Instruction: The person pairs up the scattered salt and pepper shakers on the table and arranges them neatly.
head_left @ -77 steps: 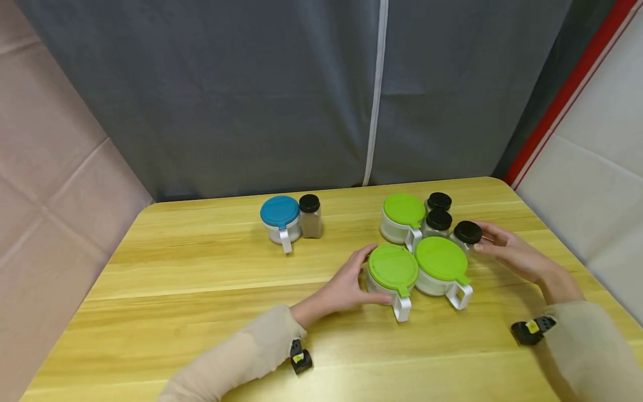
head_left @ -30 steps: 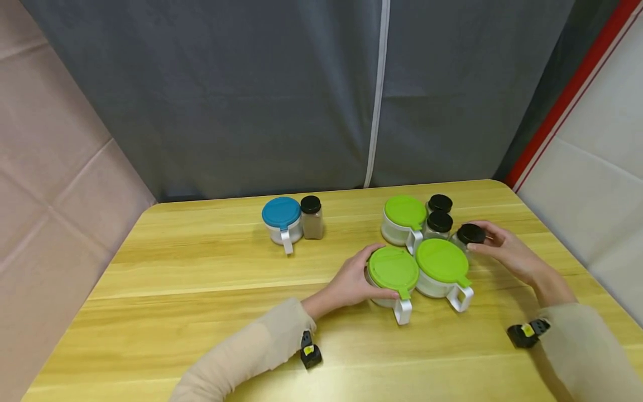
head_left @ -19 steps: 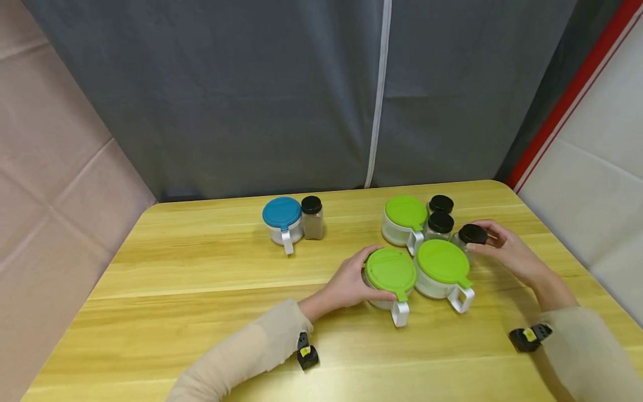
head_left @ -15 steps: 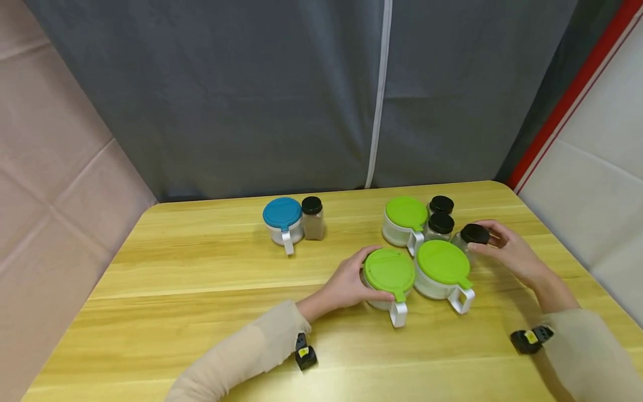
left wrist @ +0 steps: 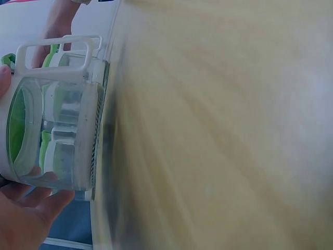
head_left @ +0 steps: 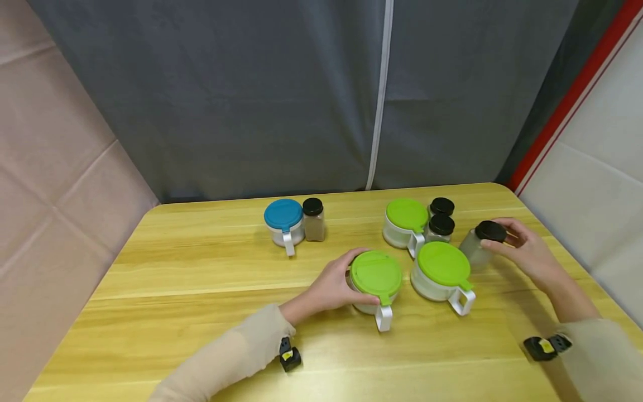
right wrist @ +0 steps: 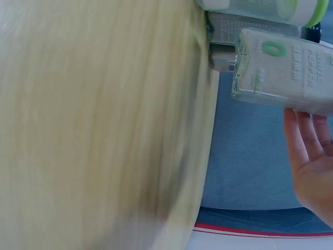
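Observation:
In the head view my left hand [head_left: 329, 287] grips a squat clear seasoning jar [head_left: 375, 274] with a green flip lid and a white handle, thumb in front and fingers behind. Its clear wall [left wrist: 62, 135] shows in the left wrist view, base close over the tabletop. My right hand [head_left: 534, 259] holds a square spice bottle [head_left: 474, 250] with a black cap, tilted. The right wrist view shows the bottle's embossed side [right wrist: 286, 67], its base raised off the table. Between the hands stands another green-lidded jar [head_left: 443, 263].
Behind stand a third green-lidded jar [head_left: 406, 215] and two black-capped bottles, one nearer [head_left: 441, 224] and one farther [head_left: 442, 205]. Further left, a blue-lidded jar [head_left: 283, 213] stands beside a brown-filled spice bottle [head_left: 313, 226]. A grey curtain [head_left: 251, 100] borders the wooden table [head_left: 176, 290] at the back.
My left hand has drawn its green-lidded jar leftward, away from the middle jar. The right hand has lifted and moved its spice bottle rightward, away from the group.

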`<state>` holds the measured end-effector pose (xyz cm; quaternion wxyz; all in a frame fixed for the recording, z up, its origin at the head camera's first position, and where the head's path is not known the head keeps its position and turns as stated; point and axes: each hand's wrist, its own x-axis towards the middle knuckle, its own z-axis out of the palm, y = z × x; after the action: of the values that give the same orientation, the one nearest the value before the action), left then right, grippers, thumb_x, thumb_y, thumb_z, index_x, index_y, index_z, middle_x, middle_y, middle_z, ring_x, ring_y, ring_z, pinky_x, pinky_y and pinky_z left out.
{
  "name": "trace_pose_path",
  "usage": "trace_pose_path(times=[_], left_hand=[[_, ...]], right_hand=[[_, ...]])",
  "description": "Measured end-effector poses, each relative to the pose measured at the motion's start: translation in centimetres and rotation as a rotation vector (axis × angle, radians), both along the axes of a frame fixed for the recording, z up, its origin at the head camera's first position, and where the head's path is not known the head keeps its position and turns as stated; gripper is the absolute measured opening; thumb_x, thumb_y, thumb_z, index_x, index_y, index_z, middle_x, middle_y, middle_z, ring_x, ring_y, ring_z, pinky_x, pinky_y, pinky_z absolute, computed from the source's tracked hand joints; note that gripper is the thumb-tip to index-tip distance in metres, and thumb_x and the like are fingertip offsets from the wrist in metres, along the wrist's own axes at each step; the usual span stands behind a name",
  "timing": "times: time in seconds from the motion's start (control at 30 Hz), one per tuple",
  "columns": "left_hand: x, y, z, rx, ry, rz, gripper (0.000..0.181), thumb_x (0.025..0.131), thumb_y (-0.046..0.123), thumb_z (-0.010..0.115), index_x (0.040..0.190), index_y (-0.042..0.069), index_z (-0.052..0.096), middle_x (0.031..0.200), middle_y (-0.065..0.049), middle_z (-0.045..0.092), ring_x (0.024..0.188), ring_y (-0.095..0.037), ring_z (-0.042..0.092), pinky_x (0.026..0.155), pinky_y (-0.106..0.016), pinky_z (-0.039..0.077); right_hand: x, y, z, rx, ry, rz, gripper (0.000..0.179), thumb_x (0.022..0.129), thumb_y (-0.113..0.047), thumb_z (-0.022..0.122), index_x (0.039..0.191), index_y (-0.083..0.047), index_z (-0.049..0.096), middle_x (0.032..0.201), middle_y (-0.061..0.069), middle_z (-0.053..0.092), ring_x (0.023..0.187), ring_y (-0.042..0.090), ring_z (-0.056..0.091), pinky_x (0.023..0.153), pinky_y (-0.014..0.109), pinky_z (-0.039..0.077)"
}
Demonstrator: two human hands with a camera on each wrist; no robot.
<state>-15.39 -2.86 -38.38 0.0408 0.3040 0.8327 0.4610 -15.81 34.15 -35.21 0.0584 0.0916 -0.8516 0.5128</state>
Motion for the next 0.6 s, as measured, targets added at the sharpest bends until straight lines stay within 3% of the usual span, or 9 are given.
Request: trace_pose_path(times=[0.47, 0.6], left_hand=[[0.5, -2.6, 1.4, 0.027, -0.053, 0.001, 0.089, 0.058, 0.036, 0.081, 0.131, 0.013, 0.036, 0.123, 0.002, 0.047, 0.109, -0.010, 0.045, 0.088, -0.028, 0.039], [0.5, -3.3, 1.7, 0.041, -0.055, -0.005, 0.088, 0.059, 0.034, 0.081, 0.131, 0.012, 0.036, 0.122, 0.003, 0.047, 0.108, -0.009, 0.045, 0.087, -0.027, 0.040]], right_hand=[[1.5, -0.5, 2.3, -0.008, 0.061, -0.078, 0.036, 0.084, -0.004, 0.059, 0.116, -0.017, 0.049, 0.104, -0.010, 0.049, 0.089, 0.000, 0.048, 0.065, 0.011, 0.040], [1.8, -0.9, 3.2, -0.070, 0.086, -0.059, 0.037, 0.082, 0.003, 0.058, 0.112, -0.018, 0.052, 0.101, -0.011, 0.052, 0.087, 0.001, 0.050, 0.065, 0.010, 0.040]])
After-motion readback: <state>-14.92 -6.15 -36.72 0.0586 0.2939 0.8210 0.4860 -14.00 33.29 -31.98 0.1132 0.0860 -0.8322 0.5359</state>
